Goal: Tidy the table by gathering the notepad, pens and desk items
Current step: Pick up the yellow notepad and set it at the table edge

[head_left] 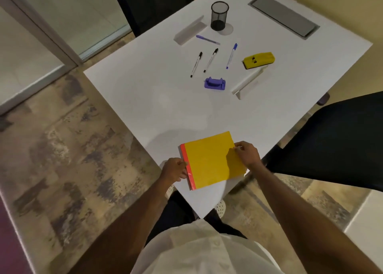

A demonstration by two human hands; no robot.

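Note:
A yellow notepad [211, 159] with an orange-red spine lies flat on the near corner of the white table [145, 91]. My left hand [175, 169] grips its spine edge and my right hand [247, 154] pinches its right edge. Farther back lie two black-capped pens [196, 64] [210, 60], a blue pen [231, 55] and a purple pen [207, 39]. Behind them stands an empty black mesh pen cup [219, 15]. A yellow eraser block [259, 60] and a small purple holder [215, 84] rest mid-table.
Two white folded name stands sit on the table, one at the back left [189, 31], one right of the purple holder [247, 83]. A grey cable hatch [284, 15] is set in the far right. Black chairs stand at the right [335, 141] and the far side [153, 2].

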